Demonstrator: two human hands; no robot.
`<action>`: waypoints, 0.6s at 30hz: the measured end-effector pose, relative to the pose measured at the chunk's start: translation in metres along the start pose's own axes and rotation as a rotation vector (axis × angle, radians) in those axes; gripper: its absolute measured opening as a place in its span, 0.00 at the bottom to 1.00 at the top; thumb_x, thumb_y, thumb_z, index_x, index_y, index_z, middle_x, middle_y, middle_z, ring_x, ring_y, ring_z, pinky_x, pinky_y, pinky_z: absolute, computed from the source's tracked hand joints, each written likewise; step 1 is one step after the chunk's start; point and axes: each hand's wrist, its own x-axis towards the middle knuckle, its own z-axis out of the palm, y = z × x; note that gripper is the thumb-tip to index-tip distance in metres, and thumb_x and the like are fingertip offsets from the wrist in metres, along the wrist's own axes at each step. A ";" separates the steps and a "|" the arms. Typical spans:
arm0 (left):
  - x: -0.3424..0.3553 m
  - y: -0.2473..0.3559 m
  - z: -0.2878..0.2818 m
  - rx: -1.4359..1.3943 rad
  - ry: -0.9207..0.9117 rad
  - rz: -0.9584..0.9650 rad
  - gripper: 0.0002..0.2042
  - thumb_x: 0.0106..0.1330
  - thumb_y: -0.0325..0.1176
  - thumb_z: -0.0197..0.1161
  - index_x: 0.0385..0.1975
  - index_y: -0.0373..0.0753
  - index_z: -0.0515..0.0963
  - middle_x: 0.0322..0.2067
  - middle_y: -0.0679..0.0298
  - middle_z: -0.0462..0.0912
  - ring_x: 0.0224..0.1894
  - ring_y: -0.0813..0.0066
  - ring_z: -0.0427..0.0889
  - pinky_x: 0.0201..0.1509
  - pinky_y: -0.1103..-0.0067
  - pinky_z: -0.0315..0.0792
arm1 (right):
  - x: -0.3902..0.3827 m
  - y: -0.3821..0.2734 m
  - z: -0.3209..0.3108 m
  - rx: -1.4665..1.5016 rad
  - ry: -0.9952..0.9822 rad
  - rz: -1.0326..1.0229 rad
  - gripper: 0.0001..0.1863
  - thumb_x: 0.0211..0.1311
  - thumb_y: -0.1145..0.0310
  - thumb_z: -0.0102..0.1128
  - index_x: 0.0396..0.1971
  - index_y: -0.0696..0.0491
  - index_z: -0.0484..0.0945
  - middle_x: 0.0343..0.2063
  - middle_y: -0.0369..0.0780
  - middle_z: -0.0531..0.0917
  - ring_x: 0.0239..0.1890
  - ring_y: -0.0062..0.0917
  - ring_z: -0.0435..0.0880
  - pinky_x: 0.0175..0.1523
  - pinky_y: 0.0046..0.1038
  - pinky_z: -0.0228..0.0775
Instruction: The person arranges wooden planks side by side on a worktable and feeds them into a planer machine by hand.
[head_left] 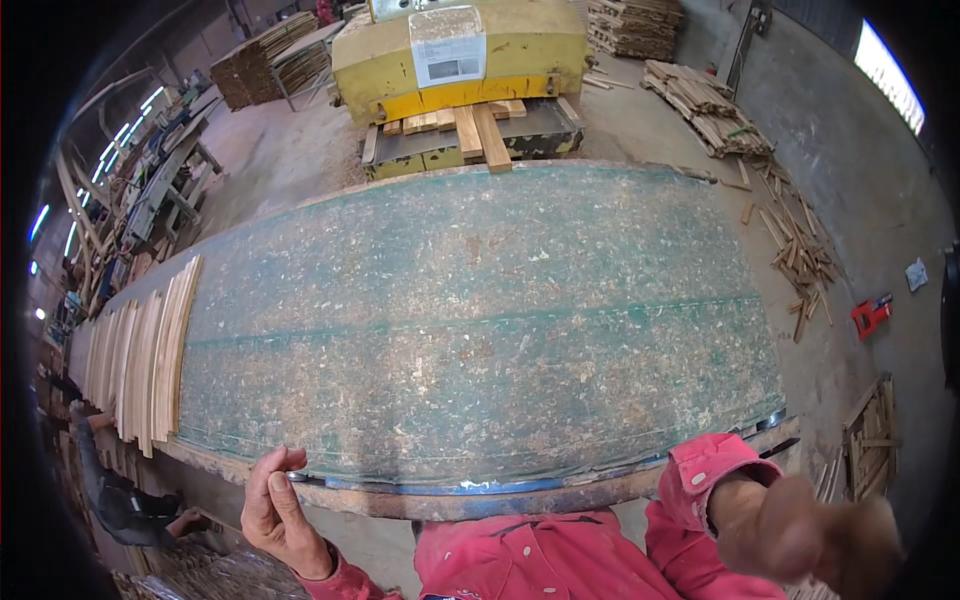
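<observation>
My left hand (282,508) is raised at the near edge of the green worktable (560,370), its fingers loosely bent and the thumb a little off them. Nothing shows in it. My right hand (810,530) is past the table's near right corner, smeared by motion, so its fingers cannot be made out. Across the table, a yellow machine (460,70) has several wooden boards coming out of its slot. One board (491,140) juts out farthest, its end at the table's far edge. At the left end of the table lies a row of wooden strips (150,370), side by side.
Beyond the left end, another person (125,500) reaches toward the strips. Stacked wood (700,105) and loose offcuts (795,250) lie on the floor at right, near a red tool (870,317). A wooden rack (870,435) stands at near right; stacked timber (265,60) is at far left.
</observation>
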 end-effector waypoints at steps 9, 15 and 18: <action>0.080 0.075 -0.032 -0.027 -0.309 0.683 0.28 0.72 0.40 0.60 0.72 0.46 0.65 0.66 0.42 0.69 0.68 0.43 0.69 0.69 0.48 0.64 | -0.022 0.006 0.018 -0.020 -0.123 0.393 0.13 0.73 0.60 0.57 0.27 0.47 0.73 0.27 0.34 0.78 0.23 0.25 0.76 0.42 0.34 0.71; 0.062 0.052 -0.037 0.055 -0.419 0.552 0.34 0.68 0.45 0.65 0.73 0.46 0.63 0.69 0.46 0.65 0.70 0.42 0.66 0.69 0.48 0.64 | -0.081 0.003 0.045 -0.245 -0.109 0.737 0.15 0.74 0.57 0.52 0.31 0.53 0.72 0.31 0.41 0.78 0.29 0.30 0.78 0.42 0.36 0.72; 0.070 0.048 -0.027 0.053 -0.484 0.592 0.37 0.65 0.47 0.68 0.73 0.47 0.62 0.71 0.48 0.62 0.71 0.42 0.64 0.69 0.47 0.64 | -0.094 0.023 0.018 -0.281 -0.163 0.646 0.20 0.74 0.53 0.49 0.37 0.57 0.76 0.37 0.45 0.81 0.37 0.34 0.80 0.48 0.36 0.73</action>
